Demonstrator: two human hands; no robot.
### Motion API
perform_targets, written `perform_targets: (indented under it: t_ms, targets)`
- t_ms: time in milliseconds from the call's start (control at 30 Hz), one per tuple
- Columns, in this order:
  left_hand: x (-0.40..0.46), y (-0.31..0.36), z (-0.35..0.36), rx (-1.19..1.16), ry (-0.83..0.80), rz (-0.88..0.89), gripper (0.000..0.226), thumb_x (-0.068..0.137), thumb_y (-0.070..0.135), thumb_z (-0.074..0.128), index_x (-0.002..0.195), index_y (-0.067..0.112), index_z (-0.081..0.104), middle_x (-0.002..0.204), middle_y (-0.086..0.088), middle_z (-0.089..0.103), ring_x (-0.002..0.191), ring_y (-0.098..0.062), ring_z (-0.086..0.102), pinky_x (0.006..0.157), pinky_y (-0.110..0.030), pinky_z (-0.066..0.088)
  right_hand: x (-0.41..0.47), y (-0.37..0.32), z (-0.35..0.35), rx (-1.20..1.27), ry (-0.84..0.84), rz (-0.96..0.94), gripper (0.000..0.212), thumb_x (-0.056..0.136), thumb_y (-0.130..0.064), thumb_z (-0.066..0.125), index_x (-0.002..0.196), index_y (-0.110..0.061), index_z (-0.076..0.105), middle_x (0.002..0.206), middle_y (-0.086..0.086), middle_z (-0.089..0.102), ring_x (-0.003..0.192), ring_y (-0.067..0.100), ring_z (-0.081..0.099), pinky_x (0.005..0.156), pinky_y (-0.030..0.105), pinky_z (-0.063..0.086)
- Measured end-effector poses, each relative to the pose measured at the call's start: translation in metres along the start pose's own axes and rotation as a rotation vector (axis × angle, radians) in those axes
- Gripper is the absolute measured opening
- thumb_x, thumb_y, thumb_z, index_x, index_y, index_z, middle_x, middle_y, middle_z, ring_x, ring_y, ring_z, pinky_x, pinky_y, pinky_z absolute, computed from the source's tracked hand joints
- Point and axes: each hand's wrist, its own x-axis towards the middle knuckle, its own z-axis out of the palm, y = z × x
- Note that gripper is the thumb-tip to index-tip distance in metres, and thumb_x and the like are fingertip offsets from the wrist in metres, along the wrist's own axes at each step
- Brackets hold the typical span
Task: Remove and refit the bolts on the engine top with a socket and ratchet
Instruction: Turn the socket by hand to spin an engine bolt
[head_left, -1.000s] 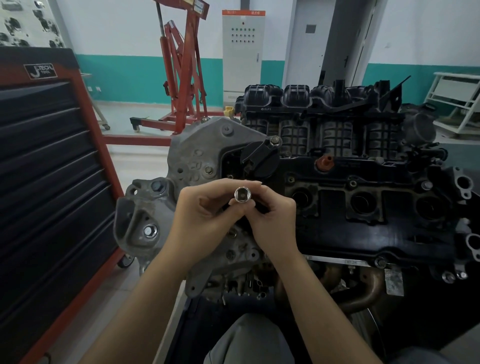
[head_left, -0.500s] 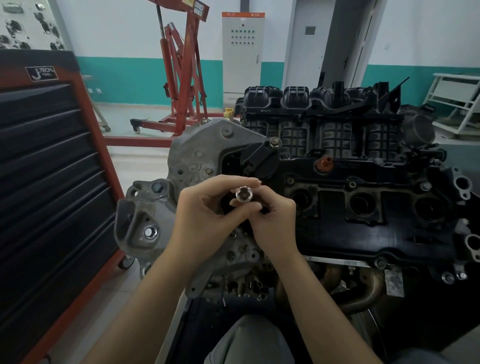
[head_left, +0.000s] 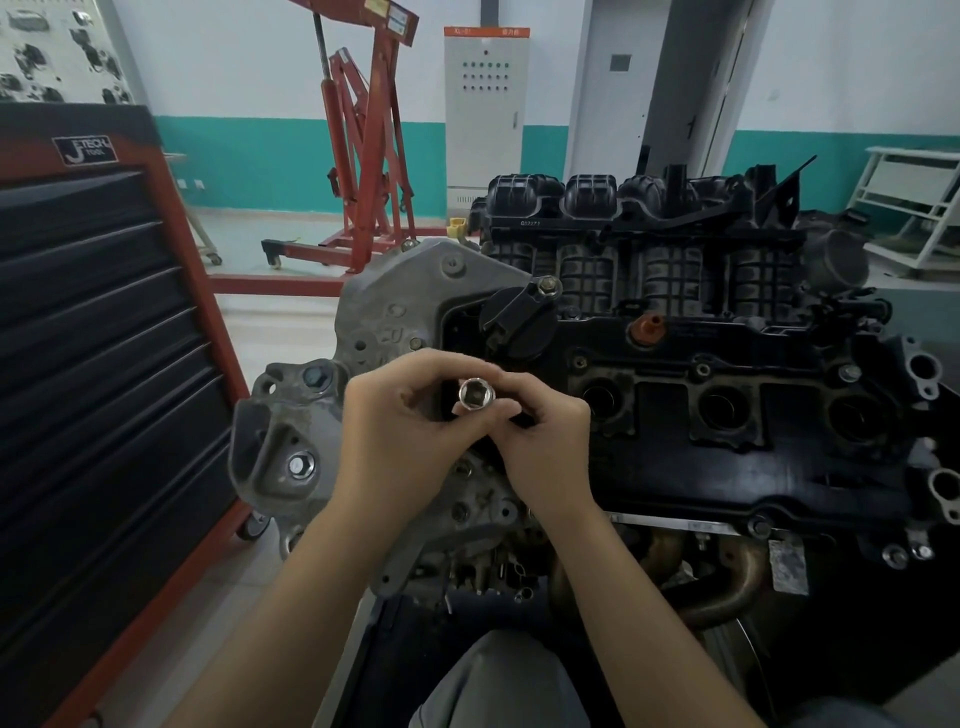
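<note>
both hands are up in front of the engine, over its left end. the left hand and right hand are pinching a shiny socket between fingertips, open end facing the camera so you can see the hex inside. something dark sits behind it in the right hand, can't tell what. a red and black tool chest stands to the left, a red hoist further back.

Black-drawered red tool cabinet at left, red engine hoist and grey electrical cabinet behind.
</note>
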Motion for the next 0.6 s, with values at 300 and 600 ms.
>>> perform_targets:
  t_ms: [300, 600]
  targets:
    - [0.0009, 0.0004, -0.0030, -0.173, -0.189, -0.015, 0.028, 0.079, -0.012, 0.067, 0.101, 0.005, 0.071, 0.097, -0.004, 0.073, 0.095, -0.012, 0.069, 0.084, -0.019, 0.051, 0.0001, -0.0003, -0.0010, 0.021, -0.023, -0.005, 0.017, 0.081, 0.006, 0.067, 0.095, -0.001, 0.072, 0.093, -0.007, 0.070, 0.091, 0.000, 0.067, 0.080, 0.018, 0.051]
    - [-0.0009, 0.0003, 0.0000, 0.088, -0.026, 0.064, 0.024, 0.074, -0.003, 0.077, 0.094, 0.010, 0.074, 0.090, 0.004, 0.073, 0.087, -0.004, 0.068, 0.077, -0.016, 0.052, -0.0003, -0.0013, -0.0014, 0.008, -0.050, -0.039, 0.021, 0.084, 0.008, 0.064, 0.103, 0.001, 0.070, 0.103, 0.007, 0.071, 0.100, 0.014, 0.068, 0.087, 0.028, 0.054]
